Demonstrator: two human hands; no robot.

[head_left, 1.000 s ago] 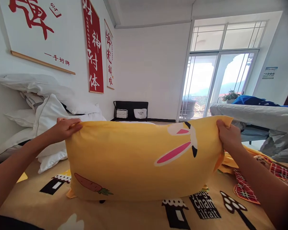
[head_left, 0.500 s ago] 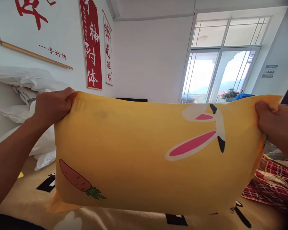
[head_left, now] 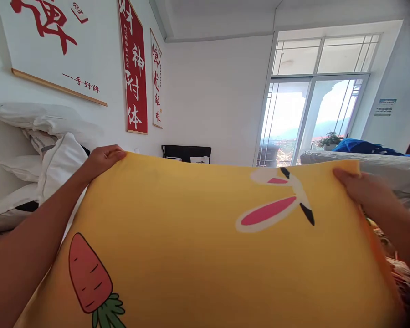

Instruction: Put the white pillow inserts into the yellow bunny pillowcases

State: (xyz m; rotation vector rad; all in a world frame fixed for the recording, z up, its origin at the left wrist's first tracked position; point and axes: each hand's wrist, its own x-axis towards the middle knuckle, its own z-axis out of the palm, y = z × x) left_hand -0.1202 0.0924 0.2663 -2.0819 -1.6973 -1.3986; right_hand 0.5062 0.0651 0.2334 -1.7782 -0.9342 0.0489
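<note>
A yellow pillow (head_left: 191, 246) in a printed case spreads across the lower view, held up by its two top corners. A red carrot print shows at its lower left and a white rabbit print with pink ears at its upper right. My left hand (head_left: 105, 160) is closed on the top left corner, fingers pinched on the cloth. At the top right corner, my right hand (head_left: 369, 187) grips the fabric, with a small flap standing above the thumb. The pillow's lower edge runs out of view, and it hides most of the surface behind it.
White pillows (head_left: 59, 168) are piled at the left against the wall. Wall scrolls (head_left: 135, 73) hang above them. Toward the back stand a black headboard (head_left: 186, 151) and a window (head_left: 294, 118). A plastic-wrapped mattress (head_left: 396, 166) with a blue item (head_left: 358, 146) on top is at right.
The pillow has come closer and its lower edge has swung toward me, out of view. Both hands have moved lower and closer together in view, still gripping the corners.
</note>
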